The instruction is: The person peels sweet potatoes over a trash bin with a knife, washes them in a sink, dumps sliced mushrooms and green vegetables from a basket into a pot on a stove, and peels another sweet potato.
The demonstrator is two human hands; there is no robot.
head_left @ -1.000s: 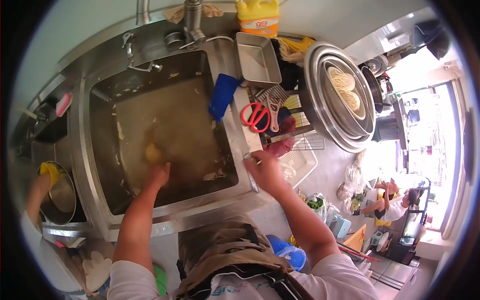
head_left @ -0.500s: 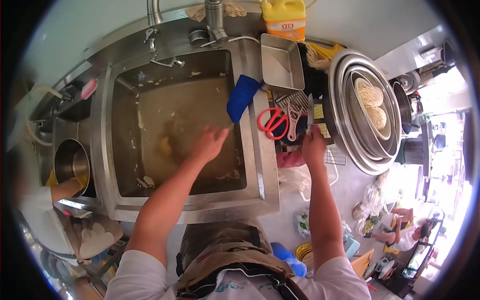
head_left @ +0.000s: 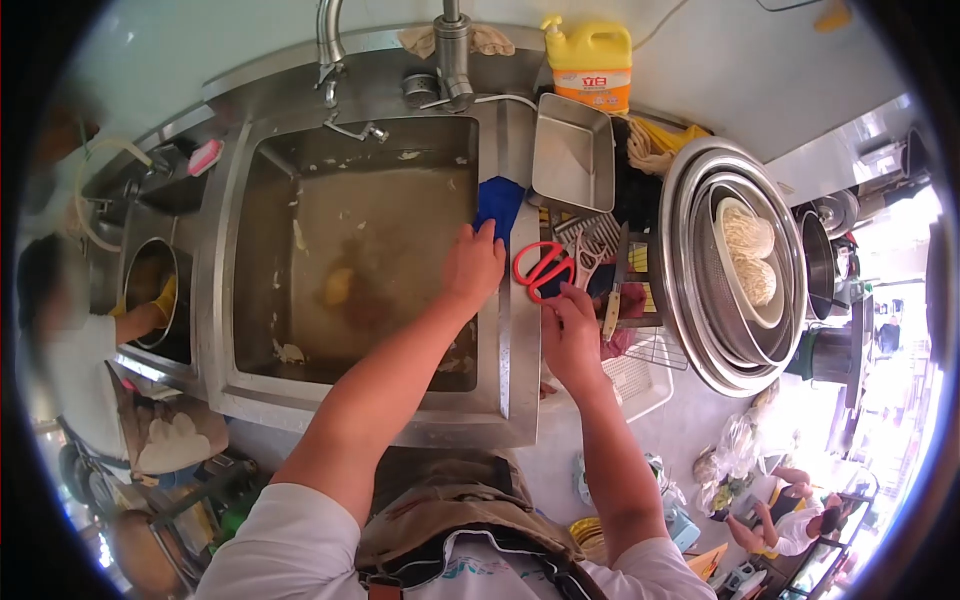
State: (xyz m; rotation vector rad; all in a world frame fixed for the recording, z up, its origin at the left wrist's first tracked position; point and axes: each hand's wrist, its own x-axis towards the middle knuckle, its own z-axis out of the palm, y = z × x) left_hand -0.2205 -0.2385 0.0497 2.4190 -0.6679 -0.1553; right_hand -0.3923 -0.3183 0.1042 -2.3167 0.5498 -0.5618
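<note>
step in hand looks like a pick-up at the right rim of the sink (head_left: 518, 340): left hand (head_left: 473, 268) has its fingertips at the lower edge of the blue cloth (head_left: 497, 203), which lies on that rim; can't tell if they grip it. right hand (head_left: 572, 335) has its fingers bunched narrow by the lower loop of the red scissors (head_left: 545, 268) (knife (head_left: 616, 283) just beside, apparently not held); can't tell if anything is pinched. a yellow lump (head_left: 338, 287) sits in the cloudy water (head_left: 400, 230), apart from both hands. lifting the cloth would call for closing the left fingers on it, right hand clear of the blade.
</note>
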